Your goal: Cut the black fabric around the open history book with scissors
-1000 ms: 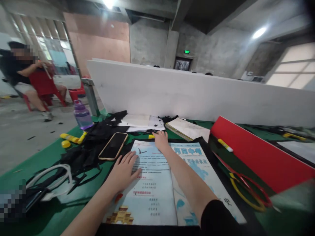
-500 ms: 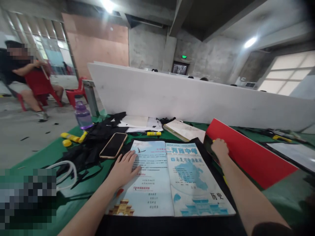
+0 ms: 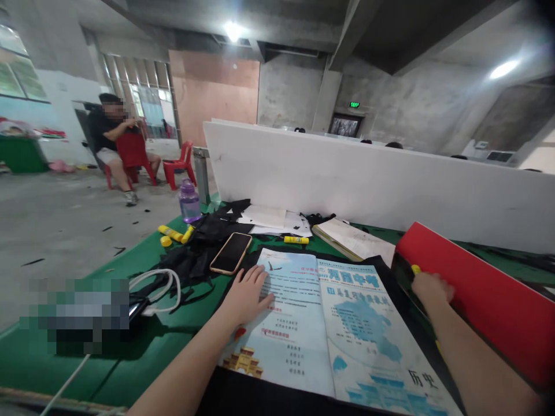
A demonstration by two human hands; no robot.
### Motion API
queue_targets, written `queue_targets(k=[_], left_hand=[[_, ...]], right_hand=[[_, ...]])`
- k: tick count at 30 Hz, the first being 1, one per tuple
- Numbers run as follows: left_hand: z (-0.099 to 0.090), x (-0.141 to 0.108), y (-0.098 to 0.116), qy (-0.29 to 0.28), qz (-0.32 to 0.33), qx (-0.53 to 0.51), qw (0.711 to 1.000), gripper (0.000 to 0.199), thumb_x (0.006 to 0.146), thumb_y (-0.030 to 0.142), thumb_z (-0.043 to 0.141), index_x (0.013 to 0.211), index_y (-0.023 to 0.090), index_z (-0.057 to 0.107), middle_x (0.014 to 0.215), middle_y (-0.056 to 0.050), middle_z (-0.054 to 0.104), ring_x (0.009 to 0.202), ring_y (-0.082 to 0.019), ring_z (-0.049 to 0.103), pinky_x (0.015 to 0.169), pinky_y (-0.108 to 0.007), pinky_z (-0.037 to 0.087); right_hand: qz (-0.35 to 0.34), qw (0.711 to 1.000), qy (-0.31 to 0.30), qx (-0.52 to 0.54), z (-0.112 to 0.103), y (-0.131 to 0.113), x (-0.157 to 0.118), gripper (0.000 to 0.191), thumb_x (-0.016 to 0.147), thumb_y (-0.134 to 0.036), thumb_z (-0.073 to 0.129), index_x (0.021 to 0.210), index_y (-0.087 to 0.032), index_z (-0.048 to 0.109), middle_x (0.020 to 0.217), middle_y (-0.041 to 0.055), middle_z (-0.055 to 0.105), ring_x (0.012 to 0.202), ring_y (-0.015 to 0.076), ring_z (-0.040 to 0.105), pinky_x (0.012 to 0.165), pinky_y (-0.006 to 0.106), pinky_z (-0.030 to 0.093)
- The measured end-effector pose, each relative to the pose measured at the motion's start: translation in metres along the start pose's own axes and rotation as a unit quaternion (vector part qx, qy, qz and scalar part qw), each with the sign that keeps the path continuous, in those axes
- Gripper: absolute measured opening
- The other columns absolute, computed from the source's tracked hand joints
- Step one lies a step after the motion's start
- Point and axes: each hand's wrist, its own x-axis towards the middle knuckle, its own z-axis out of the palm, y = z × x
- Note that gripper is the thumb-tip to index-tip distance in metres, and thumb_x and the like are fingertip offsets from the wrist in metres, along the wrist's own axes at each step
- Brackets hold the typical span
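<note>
A book [image 3: 299, 323] lies spread with its light-blue covers facing up, on a black sheet [image 3: 234, 390]. Flat on its left cover rests my left hand [image 3: 246, 293], fingers stretched out and holding nothing. Beyond the right cover, my right hand [image 3: 433, 287] is closed, slightly blurred, around what looks like a glue stick [image 3: 415, 270]; only its yellow end shows. Just behind that hand a red board [image 3: 468, 289] stands tilted. A phone [image 3: 231, 253] with a dark screen lies near my left fingertips.
Another glue stick [image 3: 296, 240] lies behind the book. Black scraps [image 3: 217, 228], white papers [image 3: 271, 218] and a purple bottle [image 3: 189, 201] are at the back left. A white panel [image 3: 368, 179] borders the table. A person [image 3: 115, 136] sits far left.
The view has turned left, so everything appears shifted right. My left hand stays on the cover. My right hand remains closed beside the red board.
</note>
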Motion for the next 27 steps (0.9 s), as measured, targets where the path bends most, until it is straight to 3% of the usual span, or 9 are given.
queue_targets(k=[3,6,9,12,14,15,18,22,27], left_hand=[[0.000,0.000,0.000,-0.001,-0.004,-0.004,1.000,0.052,0.087,0.048,0.040,0.131,0.020,0.044,0.144,-0.012,0.041,0.135,-0.026,0.031,0.109,-0.048,0.022],[0.000,0.001,0.001,-0.001,-0.004,-0.001,1.000,0.052,0.087,0.048,0.041,0.131,0.019,0.044,0.144,-0.012,0.041,0.134,-0.026,0.031,0.109,-0.048,0.022],[-0.001,0.001,0.001,-0.005,-0.005,0.003,1.000,0.053,0.087,0.049,0.041,0.130,0.018,0.045,0.144,-0.012,0.040,0.135,-0.027,0.031,0.110,-0.048,0.021],[-0.001,0.001,0.001,-0.005,-0.005,0.001,1.000,0.054,0.088,0.049,0.040,0.130,0.016,0.045,0.144,-0.013,0.039,0.135,-0.027,0.030,0.110,-0.048,0.021],[-0.001,0.001,0.001,-0.003,-0.006,-0.003,1.000,0.053,0.087,0.048,0.041,0.130,0.017,0.045,0.144,-0.012,0.040,0.135,-0.027,0.030,0.110,-0.048,0.021],[-0.001,0.001,0.001,-0.002,-0.005,-0.006,1.000,0.052,0.087,0.048,0.041,0.130,0.018,0.045,0.144,-0.012,0.040,0.135,-0.027,0.030,0.110,-0.048,0.020],[-0.001,0.001,0.001,-0.005,-0.005,-0.008,1.000,0.053,0.087,0.049,0.042,0.130,0.017,0.044,0.144,-0.012,0.040,0.134,-0.027,0.031,0.110,-0.048,0.020],[-0.004,0.001,0.002,-0.006,-0.008,-0.001,1.000,0.054,0.087,0.049,0.042,0.130,0.017,0.044,0.144,-0.013,0.039,0.135,-0.028,0.030,0.109,-0.049,0.021],[-0.004,0.001,0.001,-0.003,-0.010,-0.007,1.000,0.054,0.086,0.048,0.044,0.130,0.017,0.044,0.145,-0.013,0.039,0.134,-0.028,0.030,0.109,-0.049,0.022]], right_hand=[[0.003,1.000,0.003,-0.027,-0.007,-0.012,-0.004,0.032,0.081,-0.026,0.046,0.102,-0.014,0.067,0.105,0.0295,0.056,0.100,0.0415,0.055,0.075,0.058,0.036],[-0.063,0.996,0.063,-0.031,-0.027,-0.044,-0.016,0.035,0.087,-0.020,0.038,0.109,-0.011,0.063,0.113,0.0290,0.052,0.109,0.0372,0.050,0.083,0.051,0.036],[-0.164,0.976,0.144,0.025,-0.060,-0.099,-0.036,0.032,0.088,-0.016,0.039,0.109,-0.006,0.060,0.108,0.0270,0.055,0.108,0.0346,0.050,0.088,0.046,0.035],[-0.244,0.943,0.101,0.204,-0.096,-0.164,-0.065,0.026,0.083,-0.019,0.051,0.107,-0.012,0.061,0.111,0.0197,0.057,0.111,0.0327,0.048,0.094,0.045,0.033],[-0.234,0.876,-0.054,0.418,-0.112,-0.206,-0.090,0.024,0.074,-0.021,0.063,0.097,-0.015,0.064,0.107,0.0130,0.061,0.109,0.0298,0.050,0.095,0.041,0.035],[-0.209,0.809,-0.169,0.522,-0.117,-0.225,-0.104,0.026,0.068,-0.020,0.069,0.092,-0.015,0.065,0.102,0.0103,0.063,0.107,0.0290,0.052,0.094,0.040,0.037],[-0.221,0.722,-0.303,0.582,-0.117,-0.272,-0.145,0.024,0.061,-0.025,0.073,0.083,-0.017,0.066,0.083,0.0033,0.067,0.085,0.0220,0.062,0.078,0.033,0.048],[-0.198,0.619,-0.401,0.646,-0.100,-0.317,-0.183,0.016,0.064,-0.025,0.069,0.077,-0.018,0.064,0.079,0.0019,0.068,0.077,0.0173,0.065,0.071,0.029,0.052],[-0.138,0.530,-0.418,0.725,-0.077,-0.353,-0.205,0.026,0.066,-0.029,0.069,0.089,-0.020,0.065,0.072,-0.0012,0.066,0.066,0.0145,0.064,0.060,0.025,0.052]])
